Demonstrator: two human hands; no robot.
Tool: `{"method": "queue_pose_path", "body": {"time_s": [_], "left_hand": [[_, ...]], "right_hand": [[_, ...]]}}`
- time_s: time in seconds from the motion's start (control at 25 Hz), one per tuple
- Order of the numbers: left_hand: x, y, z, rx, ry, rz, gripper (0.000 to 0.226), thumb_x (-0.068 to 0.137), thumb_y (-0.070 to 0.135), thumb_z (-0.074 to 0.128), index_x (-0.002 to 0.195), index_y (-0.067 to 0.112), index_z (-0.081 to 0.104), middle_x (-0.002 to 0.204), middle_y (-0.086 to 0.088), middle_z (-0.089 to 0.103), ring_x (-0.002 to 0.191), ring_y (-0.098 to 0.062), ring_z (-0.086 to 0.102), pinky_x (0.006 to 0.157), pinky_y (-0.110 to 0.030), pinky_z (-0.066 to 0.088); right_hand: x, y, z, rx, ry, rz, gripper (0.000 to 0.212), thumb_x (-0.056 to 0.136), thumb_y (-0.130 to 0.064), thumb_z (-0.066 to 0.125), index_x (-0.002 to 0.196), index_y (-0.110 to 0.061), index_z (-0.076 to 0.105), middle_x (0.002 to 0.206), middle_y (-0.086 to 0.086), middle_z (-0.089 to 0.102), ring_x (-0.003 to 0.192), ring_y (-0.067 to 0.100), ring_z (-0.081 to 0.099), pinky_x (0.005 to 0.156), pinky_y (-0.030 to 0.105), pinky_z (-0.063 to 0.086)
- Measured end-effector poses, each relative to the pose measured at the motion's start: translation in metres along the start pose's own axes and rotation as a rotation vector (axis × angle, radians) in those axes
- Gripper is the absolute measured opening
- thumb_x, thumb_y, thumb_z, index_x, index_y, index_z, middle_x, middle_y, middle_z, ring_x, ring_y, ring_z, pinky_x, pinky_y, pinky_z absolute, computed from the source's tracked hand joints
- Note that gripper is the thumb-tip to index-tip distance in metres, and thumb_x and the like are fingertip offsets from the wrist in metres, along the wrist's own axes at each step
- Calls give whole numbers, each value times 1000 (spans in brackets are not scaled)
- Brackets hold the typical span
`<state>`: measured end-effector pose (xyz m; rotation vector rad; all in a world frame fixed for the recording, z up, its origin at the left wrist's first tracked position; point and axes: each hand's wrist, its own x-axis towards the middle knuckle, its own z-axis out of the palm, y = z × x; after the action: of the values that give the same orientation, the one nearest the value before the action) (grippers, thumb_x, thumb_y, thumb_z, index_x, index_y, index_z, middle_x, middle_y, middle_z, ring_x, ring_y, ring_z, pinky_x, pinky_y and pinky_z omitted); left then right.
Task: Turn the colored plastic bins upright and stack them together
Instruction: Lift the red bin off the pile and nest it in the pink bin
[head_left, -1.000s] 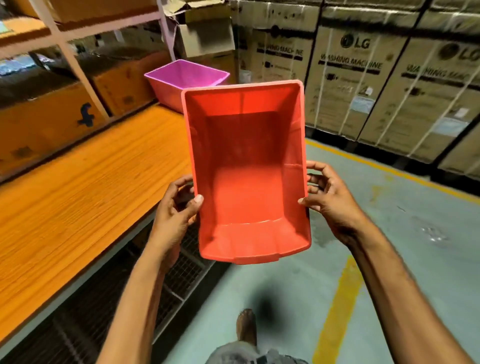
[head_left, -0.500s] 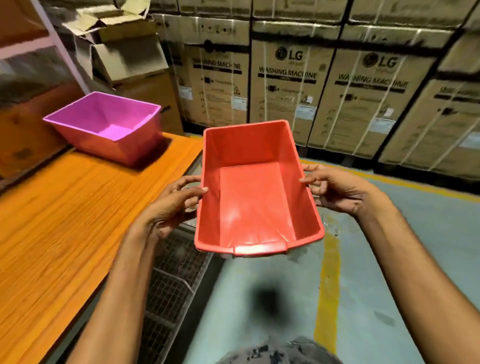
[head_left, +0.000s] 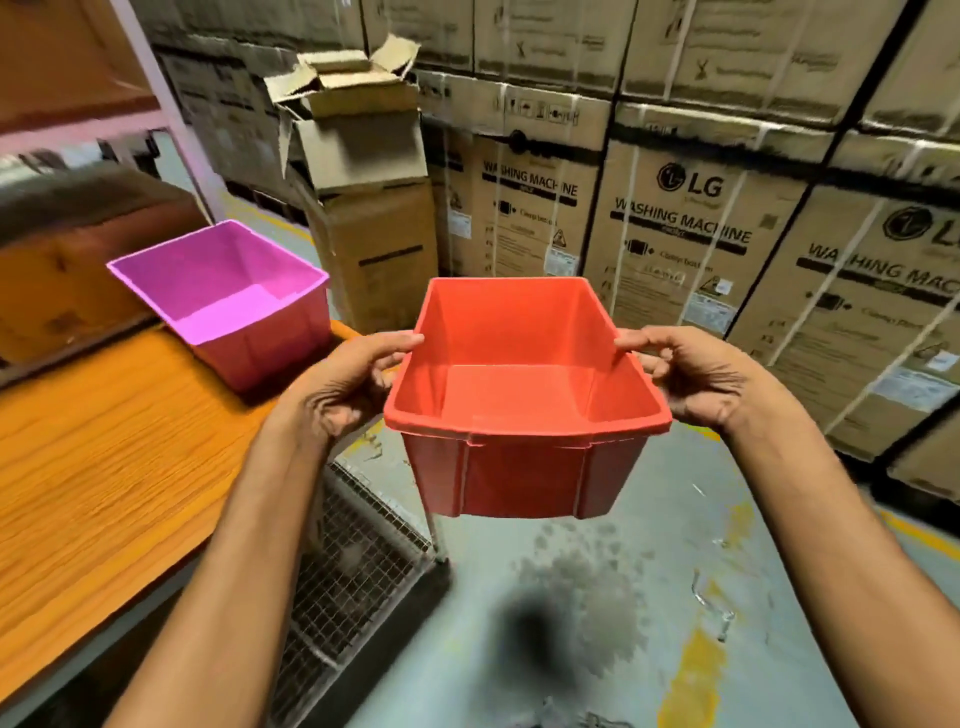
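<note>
Red plastic fills the middle of my view: the red bin (head_left: 524, 395) hangs upright, mouth up, over the concrete floor (head_left: 623, 597), carried between both hands. My left hand (head_left: 343, 387) pinches the rim of its left wall, thumb lying over the lip and the other fingers curled under it on the outside. My right hand (head_left: 701, 376) does the same on the right wall, thumb on top; I cannot see the fingers beneath it clearly. Neither hand is spread; both are closed on the rim.

The relation that matters is where the pink bin (head_left: 228, 296) sits. It stands upright and empty at the far end of the orange wooden table (head_left: 104, 467), at about ten o'clock from the red bin and well apart from it, with the table's corner between them. My left hand is the nearer one to it. The red bin's long axis runs away from me, toward twelve o'clock; the pink bin sits turned somewhat off that line, one corner toward me.

I judge the next move to be a carry up and leftward, turning the red bin to match the pink one's mouth before lowering it in.
</note>
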<state>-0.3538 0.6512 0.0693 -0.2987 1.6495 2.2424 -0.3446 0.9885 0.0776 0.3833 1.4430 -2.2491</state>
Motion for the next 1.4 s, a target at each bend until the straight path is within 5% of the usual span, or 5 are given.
{"method": "queue_pose_path", "body": {"time_s": [0.2,0.6,0.8,1.2,1.4], "left_hand": [[4,44,20,23,148,170,38,97,6,62,135,1,63,105,-10,74,62,-5,69,53,-16,56],[-4,134,-45,20,429,407,38,103,9,50,140,2,58,58,6,70,30,3,46,36,-7,38],[6,169,-94,168,556,481,40,90,-2,66,128,11,69,95,-2,80,80,-13,74,68,-27,63],[12,222,-122,606,591,646,50,96,-2,60,137,25,62,128,3,71,113,-20,70,80,-26,60],[19,241,-133,778,480,657,49,98,7,64,142,28,60,137,2,67,121,-25,66,96,-46,57]], "right_hand": [[54,-76,17,-166,-143,-64,47,92,0,51,135,-11,64,67,-9,65,46,3,28,42,9,35],[175,-121,158,-151,-439,-104,38,96,-3,46,133,-9,56,43,-11,41,29,6,24,38,12,10],[205,-125,222,-223,-452,-180,36,94,-1,53,128,-1,65,86,3,74,60,6,66,57,16,57],[289,-183,300,-1031,90,-1033,63,77,-25,70,136,-19,49,136,8,53,127,27,49,103,43,46],[305,-234,341,-1374,-121,-1244,46,86,-29,65,131,-25,62,126,7,70,120,30,62,100,40,50]]}}
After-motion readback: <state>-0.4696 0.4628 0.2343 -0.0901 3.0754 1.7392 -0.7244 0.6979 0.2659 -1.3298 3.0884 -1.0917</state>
